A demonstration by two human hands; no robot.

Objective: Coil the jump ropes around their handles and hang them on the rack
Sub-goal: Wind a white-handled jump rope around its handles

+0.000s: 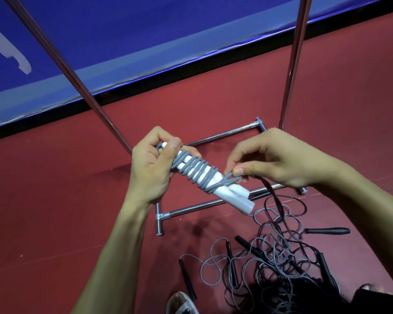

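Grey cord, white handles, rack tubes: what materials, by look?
Grey cord: looks like glossy PVC or rubber, smooth with highlights, bends in tight coils. White handles: likely matte plastic, flat even white. Rack tubes: polished metal, probably chromed steel, mirror streaks.

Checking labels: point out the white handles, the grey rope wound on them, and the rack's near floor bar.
white handles [241,200]: head view, bare lower end.
grey rope [199,169]: head view, a middle coil.
near floor bar [191,208]: head view, left stretch of tube.

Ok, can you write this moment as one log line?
step: coiling | left hand: grips white handles | right hand: pinches gray rope | rack: rope not hung yet | floor: tangled ropes
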